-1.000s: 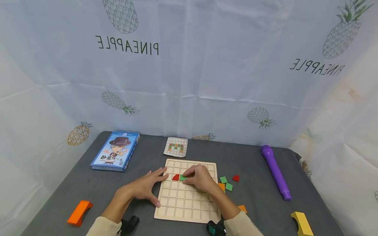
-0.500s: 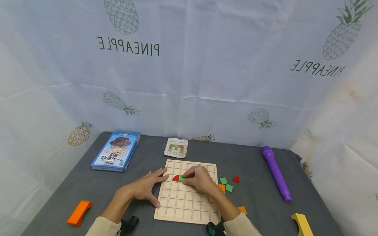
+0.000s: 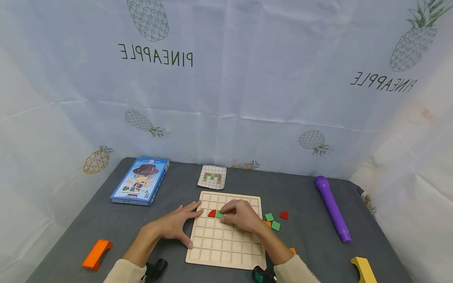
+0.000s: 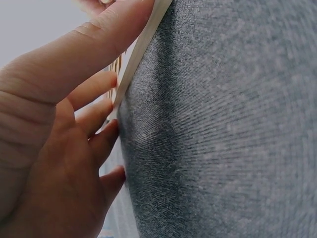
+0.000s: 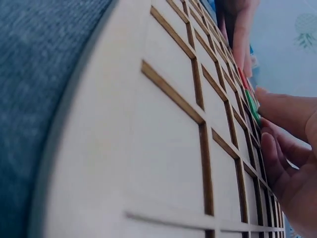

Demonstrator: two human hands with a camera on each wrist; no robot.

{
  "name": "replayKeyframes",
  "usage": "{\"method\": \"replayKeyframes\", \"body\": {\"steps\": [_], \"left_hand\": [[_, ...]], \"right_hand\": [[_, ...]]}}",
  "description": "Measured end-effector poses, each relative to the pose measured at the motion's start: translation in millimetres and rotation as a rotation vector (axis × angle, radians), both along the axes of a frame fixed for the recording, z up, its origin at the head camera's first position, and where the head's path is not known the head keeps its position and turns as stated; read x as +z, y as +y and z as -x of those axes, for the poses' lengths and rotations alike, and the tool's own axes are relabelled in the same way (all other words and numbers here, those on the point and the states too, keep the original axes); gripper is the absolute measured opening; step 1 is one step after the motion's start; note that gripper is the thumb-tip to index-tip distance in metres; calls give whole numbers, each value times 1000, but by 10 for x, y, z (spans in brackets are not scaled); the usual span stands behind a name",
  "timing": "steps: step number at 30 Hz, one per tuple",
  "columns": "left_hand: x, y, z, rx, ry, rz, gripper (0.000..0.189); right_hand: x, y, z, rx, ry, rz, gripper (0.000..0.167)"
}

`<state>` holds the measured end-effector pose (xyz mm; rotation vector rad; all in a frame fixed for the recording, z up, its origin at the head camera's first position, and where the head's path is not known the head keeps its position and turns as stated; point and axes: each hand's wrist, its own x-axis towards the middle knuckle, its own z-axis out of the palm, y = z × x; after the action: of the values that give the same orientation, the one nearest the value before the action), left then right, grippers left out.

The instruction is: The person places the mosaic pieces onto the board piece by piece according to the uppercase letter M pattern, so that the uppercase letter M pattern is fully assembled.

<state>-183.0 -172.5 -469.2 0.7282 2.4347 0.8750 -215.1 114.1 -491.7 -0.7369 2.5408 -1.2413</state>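
Observation:
A wooden grid board (image 3: 212, 255) lies on the table. My left hand (image 3: 177, 224) is spread along its left side, fingertips and thumb touching the edge; the left wrist view shows the thumb (image 4: 99, 42) on the rim. On the board a red quarter-round tile (image 3: 212, 214) sits directly left of a green square tile (image 3: 219, 214). My right hand (image 3: 242, 216) pinches the green tile at its right side, thumb and index finger against it. In the right wrist view the green tile (image 5: 252, 106) lies down at the grid's surface by the fingertips.
Right of the board lie loose green tiles (image 3: 275, 226), a red tile (image 3: 284, 215) and partly hidden orange tiles. A pattern card (image 3: 212, 184) and blue box (image 3: 139, 182) stand behind. Purple microphone-shaped stick (image 3: 332, 208), orange arch block (image 3: 97, 254) and yellow arch block (image 3: 363, 269) lie around.
Both hands hold almost the same place, the right still at the green tile. The whole head view has shifted slightly.

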Motion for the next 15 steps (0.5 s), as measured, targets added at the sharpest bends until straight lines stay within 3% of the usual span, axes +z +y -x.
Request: {"method": "replayKeyframes", "body": {"steps": [7,15], "left_hand": [[-4,6,10,-5,-1,-2,109],[-4,2,8,1,-8,3,110]], "right_hand": [[95,163,-25,9,-93,63,32],[281,531,-102,-7,-21,48,34]]}}
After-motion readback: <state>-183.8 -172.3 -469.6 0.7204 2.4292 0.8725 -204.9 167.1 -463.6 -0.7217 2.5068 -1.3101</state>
